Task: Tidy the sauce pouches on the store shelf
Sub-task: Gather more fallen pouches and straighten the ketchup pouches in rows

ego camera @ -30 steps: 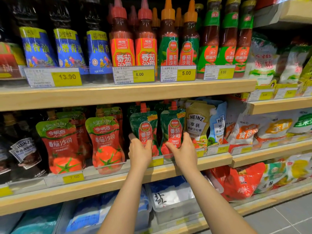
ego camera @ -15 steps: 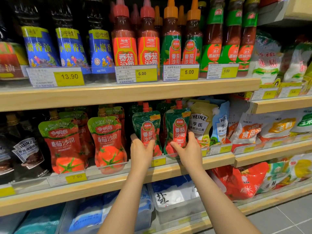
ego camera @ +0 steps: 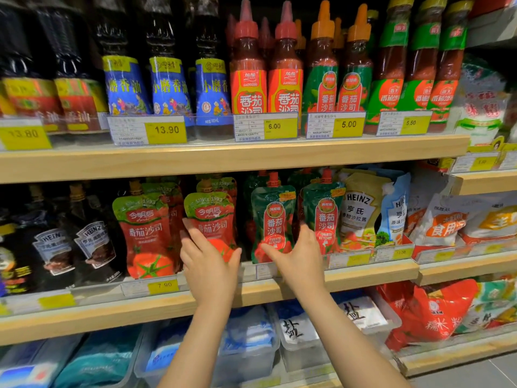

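Spouted sauce pouches stand upright in rows on the middle shelf (ego camera: 369, 275). Two red tomato pouches are on the left, one (ego camera: 145, 228) beside the other (ego camera: 209, 215). To their right stand two dark green ketchup pouches, one (ego camera: 272, 217) and its neighbour (ego camera: 324, 214). My left hand (ego camera: 208, 267) is spread open against the lower front of the right red pouch. My right hand (ego camera: 300, 259) has its thumb across the bottom of the left green pouch and its fingers at that pouch's right edge, between the two green pouches.
Heinz pouches (ego camera: 361, 214) and white bags (ego camera: 444, 222) fill the shelf to the right, dark Heinz bottles (ego camera: 95, 242) the left. Ketchup and oil bottles (ego camera: 247, 79) line the shelf above. Clear bins of salt bags (ego camera: 296, 329) sit below. Price tags (ego camera: 163, 287) run along the shelf edges.
Both hands have shifted left by one pouch: the left from the left green pouch to the red one, the right from the right green pouch to the left green one. The camera has come closer.
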The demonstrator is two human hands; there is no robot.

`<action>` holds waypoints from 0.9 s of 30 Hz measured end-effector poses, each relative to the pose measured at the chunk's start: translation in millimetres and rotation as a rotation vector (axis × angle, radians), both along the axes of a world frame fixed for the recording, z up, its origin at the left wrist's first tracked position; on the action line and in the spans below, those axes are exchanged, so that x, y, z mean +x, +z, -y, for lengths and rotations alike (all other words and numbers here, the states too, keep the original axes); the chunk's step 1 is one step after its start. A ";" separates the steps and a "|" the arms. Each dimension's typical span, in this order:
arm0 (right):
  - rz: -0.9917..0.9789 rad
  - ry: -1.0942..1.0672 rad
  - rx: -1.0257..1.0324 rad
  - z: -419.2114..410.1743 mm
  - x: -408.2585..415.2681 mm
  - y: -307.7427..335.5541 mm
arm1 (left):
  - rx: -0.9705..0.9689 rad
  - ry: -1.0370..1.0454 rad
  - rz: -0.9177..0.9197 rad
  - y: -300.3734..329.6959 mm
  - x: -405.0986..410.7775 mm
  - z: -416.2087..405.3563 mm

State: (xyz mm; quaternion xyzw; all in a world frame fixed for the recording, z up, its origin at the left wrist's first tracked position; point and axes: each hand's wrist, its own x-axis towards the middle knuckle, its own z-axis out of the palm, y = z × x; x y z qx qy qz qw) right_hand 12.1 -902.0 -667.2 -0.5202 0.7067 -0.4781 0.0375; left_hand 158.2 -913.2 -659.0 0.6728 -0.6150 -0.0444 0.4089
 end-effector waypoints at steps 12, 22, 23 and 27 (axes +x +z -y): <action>-0.102 -0.149 0.026 20.8 17.1 -7.3 | 0.090 0.045 0.143 -6.1 -5.5 27.0; -0.053 -0.096 -0.043 5.2 22.7 -1.8 | -0.089 -0.039 0.024 4.1 8.0 4.9; -0.077 -0.090 -0.122 -0.6 25.8 -2.7 | -0.222 -0.063 -0.023 4.2 21.4 -0.6; -0.164 0.110 -0.216 -11.6 57.2 -5.9 | -0.366 0.145 -0.162 -1.8 94.9 4.0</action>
